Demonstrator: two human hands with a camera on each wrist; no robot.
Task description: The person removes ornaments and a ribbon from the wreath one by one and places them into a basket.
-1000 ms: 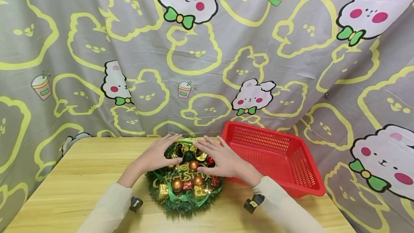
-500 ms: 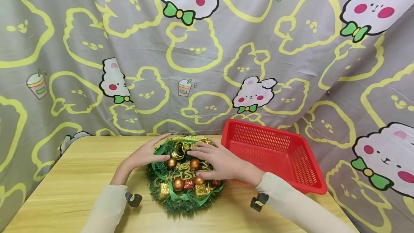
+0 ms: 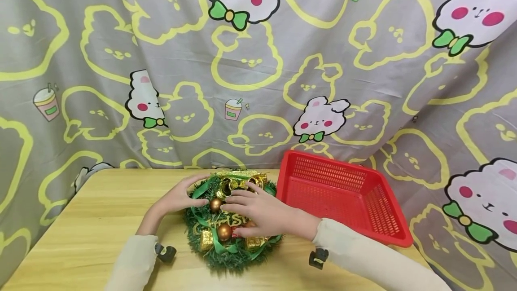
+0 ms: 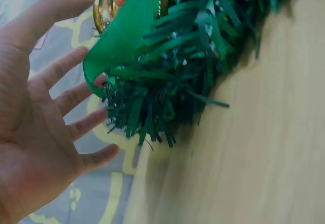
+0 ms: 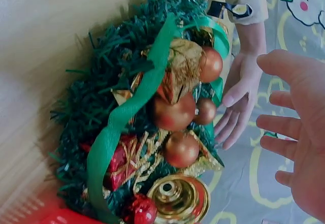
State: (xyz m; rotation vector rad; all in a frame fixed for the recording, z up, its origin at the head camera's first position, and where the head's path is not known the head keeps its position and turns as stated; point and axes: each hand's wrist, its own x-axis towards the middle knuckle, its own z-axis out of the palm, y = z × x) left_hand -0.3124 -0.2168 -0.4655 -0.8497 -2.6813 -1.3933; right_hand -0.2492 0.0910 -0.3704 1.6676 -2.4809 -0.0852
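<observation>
One grey curtain printed with cartoon rabbits fills the upper part of the head view. Below it, one light wooden surface spans the bottom of the frame. One red perforated plastic basket stands on it at right of centre. One tinsel Christmas wreath lies at bottom centre, just beside the basket's left side, its decorated face up; it is roughly round, with no clear long axis.

The relation that matters is that the wreath sits between and partly below the two hands. The left hand is at the wreath's upper-left edge, fingers spread and well apart from the thumb, gripping nothing; whether it touches the green ribbon is hard to tell. The right hand is over the right half, nearer the wreath's middle, its fingers likewise spread and clamped on nothing.

Counting the ornaments: two gold bells near the wreath's top in the head view, one partly behind fingers; two gold-wrapped boxes low on it; four copper baubles in the right wrist view; and, at lower left there, one red gift box and one small red glitter ball.
</observation>
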